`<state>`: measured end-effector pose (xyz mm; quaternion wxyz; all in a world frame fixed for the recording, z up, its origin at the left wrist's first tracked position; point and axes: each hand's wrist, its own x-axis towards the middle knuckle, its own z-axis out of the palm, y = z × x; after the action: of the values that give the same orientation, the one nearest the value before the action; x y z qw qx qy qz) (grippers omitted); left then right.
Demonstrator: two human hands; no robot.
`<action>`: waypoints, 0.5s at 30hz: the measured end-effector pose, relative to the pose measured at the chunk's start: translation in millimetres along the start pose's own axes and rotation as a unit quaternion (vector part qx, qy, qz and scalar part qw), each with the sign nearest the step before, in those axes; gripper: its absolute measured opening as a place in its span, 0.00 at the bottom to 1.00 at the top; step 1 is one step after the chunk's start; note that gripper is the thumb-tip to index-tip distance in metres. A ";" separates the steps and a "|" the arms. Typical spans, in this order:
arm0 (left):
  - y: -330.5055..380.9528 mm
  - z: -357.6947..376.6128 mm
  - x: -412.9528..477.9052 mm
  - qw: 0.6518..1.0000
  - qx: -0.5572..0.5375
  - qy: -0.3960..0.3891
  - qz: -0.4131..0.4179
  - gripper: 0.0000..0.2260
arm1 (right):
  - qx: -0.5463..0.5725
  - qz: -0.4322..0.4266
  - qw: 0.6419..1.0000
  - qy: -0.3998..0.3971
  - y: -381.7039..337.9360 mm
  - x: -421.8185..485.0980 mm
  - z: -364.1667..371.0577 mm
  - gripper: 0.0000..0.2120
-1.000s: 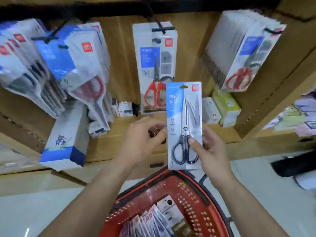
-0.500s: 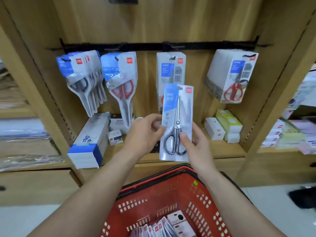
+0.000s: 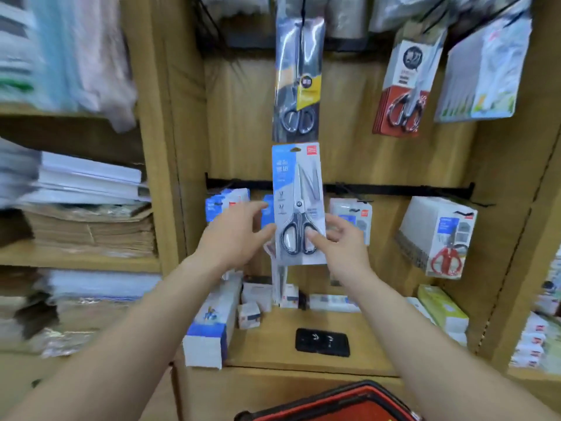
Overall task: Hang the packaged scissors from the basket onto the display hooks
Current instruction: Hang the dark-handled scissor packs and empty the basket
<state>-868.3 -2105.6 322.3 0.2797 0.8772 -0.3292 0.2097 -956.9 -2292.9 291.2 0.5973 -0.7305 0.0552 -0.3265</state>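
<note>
A blue-and-clear pack of black-handled scissors (image 3: 299, 205) is held upright in front of the wooden display. My right hand (image 3: 343, 244) pinches its lower right edge, thumb on the front over the handles. My left hand (image 3: 236, 235) is at its left edge, thumb touching the pack, fingers spread. Above it a dark pack of scissors (image 3: 299, 80) hangs from an upper hook. A black hook rail (image 3: 394, 188) crosses behind the pack, with white packs of red scissors (image 3: 440, 238) hanging at right. The red basket (image 3: 334, 402) shows only its rim at the bottom.
Another scissor pack with a red card (image 3: 403, 95) hangs upper right. On the shelf below lie a long white-and-blue box (image 3: 212, 320), small boxes (image 3: 252, 311) and a black label (image 3: 322, 342). Stacked paper (image 3: 88, 208) fills the left shelves behind a wooden upright (image 3: 164, 147).
The view tilted up, showing an upper row of hooks; the basket dropped nearly out of view. Both hands raised the pack higher, and my left fingers loosened and spread.
</note>
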 end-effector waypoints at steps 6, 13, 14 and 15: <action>-34.9 -83.9 59.3 0.994 0.083 0.077 -0.009 0.27 | 0.008 -0.086 0.996 -0.007 -68.6 86.9 78.6 0.12; -69.7 -157.0 102.1 0.982 0.119 0.148 -0.010 0.27 | -0.002 -0.180 0.984 -0.007 -147.4 172.8 142.2 0.13; -74.1 -164.7 106.6 0.980 0.120 0.159 -0.013 0.27 | -0.002 -0.188 0.982 -0.011 -156.4 182.1 149.6 0.13; -79.0 -171.0 110.2 0.978 0.117 0.170 -0.016 0.27 | -0.005 -0.195 0.981 -0.012 -163.9 190.2 156.5 0.13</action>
<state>-768.2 -1999.3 484.5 0.2304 0.8605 -0.2358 0.3883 -774.2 -2205.5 506.8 0.5194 -0.7339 -0.0938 -0.4275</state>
